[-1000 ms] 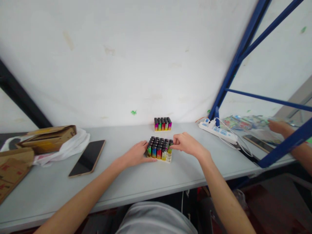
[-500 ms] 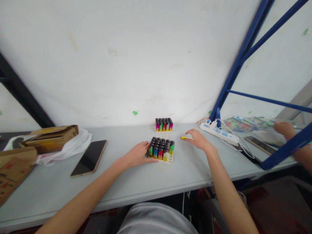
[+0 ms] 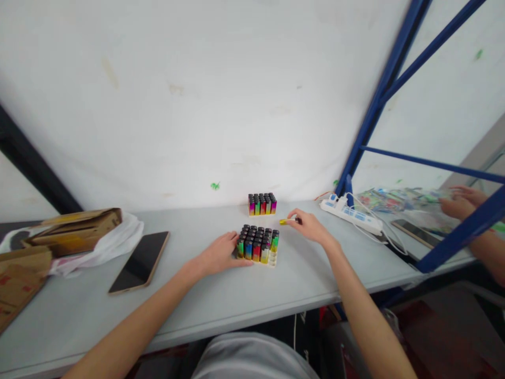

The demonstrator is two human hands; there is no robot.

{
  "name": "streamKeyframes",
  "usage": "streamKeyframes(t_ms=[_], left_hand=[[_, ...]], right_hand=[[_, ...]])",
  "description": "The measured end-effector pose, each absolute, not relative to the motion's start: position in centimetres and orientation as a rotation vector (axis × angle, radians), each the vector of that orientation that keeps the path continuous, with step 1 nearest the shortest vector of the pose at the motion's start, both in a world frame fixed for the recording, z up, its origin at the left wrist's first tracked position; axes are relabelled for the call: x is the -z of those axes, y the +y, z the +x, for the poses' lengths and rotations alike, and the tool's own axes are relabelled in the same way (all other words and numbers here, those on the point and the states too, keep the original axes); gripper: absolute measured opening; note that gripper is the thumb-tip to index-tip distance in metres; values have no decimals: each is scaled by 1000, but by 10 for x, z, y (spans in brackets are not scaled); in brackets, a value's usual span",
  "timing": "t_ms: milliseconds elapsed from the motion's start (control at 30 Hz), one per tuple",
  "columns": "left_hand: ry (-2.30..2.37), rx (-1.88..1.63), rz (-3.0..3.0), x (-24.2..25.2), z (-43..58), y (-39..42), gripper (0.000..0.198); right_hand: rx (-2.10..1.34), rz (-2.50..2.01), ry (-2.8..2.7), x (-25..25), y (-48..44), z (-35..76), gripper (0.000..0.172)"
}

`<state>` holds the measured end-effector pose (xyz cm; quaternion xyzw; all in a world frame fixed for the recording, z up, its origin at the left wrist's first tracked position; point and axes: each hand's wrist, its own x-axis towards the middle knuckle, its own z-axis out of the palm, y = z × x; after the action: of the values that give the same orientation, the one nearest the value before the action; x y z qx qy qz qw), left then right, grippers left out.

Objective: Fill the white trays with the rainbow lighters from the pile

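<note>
My left hand (image 3: 221, 253) rests on the table against the left side of a white tray (image 3: 272, 261), thumb along its front edge and fingers curled behind its left side. Rows of upright lighters (image 3: 256, 251) with black tops and multicoloured bodies fill most of the tray. Its right column shows bare slots at the front and a green-yellow lighter farther back. Off to the tray's right, my right hand (image 3: 308, 226) pinches a yellow lighter (image 3: 283, 222), held roughly level with its black top toward my palm.
Against the wall stands a second block of lighters (image 3: 262, 204). A tablet-like phone (image 3: 140, 263) lies left, beside a white plastic bag (image 3: 128, 231) and opened cardboard boxes (image 3: 79, 231). To the right are a power strip (image 3: 353, 215), a blue frame (image 3: 365, 137) and another person's hands (image 3: 457, 204).
My right hand now pinches the yellow lighter and has moved slightly left toward the tray. My left hand keeps its place at the tray. The other person's second hand has come into view.
</note>
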<state>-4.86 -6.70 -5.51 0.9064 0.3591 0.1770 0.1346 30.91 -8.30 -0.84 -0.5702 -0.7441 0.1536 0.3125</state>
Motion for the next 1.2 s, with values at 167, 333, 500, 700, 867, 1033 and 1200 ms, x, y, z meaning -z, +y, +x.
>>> streamKeyframes(t_ms=[167, 333, 500, 700, 867, 1033, 1200], left_hand=[[1040, -492, 2638, 54, -49, -68, 75], [1015, -497, 2640, 53, -49, -68, 75], [1035, -500, 2623, 55, -49, -68, 79], [1051, -498, 2601, 56, -48, -68, 77], [1058, -484, 2611, 51, -47, -70, 78], [1060, -481, 2623, 49, -46, -72, 78], [1053, -476, 2632, 51, -47, -70, 75]], right_hand=[[-636, -1155, -1633, -7, -86, 283, 55], [-958, -971, -1429, -20, -99, 261, 55], [-1106, -928, -1367, -26, -110, 245, 55], [-798, -1063, -1382, -19, -105, 229, 58], [-497, -1168, -1420, -9, -103, 221, 56], [-465, -1202, -1439, -7, -103, 220, 45], [-439, -1216, -1495, -11, -106, 220, 47]])
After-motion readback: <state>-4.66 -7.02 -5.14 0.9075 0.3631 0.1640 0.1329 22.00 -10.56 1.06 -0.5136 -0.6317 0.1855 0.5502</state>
